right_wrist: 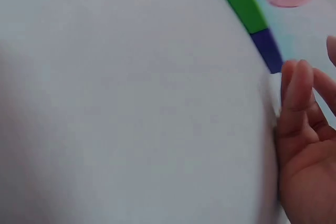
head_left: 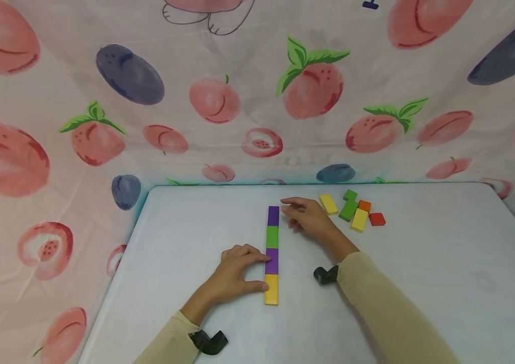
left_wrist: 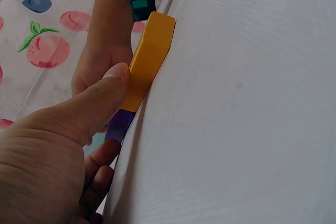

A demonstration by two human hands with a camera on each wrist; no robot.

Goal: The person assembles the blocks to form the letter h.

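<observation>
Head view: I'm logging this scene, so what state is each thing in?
Left hand, touching the block row with thumb and fingertip
Right hand, holding nothing, beside the row's far end
Block row, four blocks lined end to end
Loose yellow blocks, outside the row
Loose green blocks, likewise
Orange block, likewise
Red block, likewise

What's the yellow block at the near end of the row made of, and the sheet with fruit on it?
The yellow block looks like painted wood or maybe plastic: smooth, evenly coloured, with crisp edges. The fruit sheet seems thin and bendy, probably cloth, though perhaps plastic: its mostly dull surface shows soft creases.
</observation>
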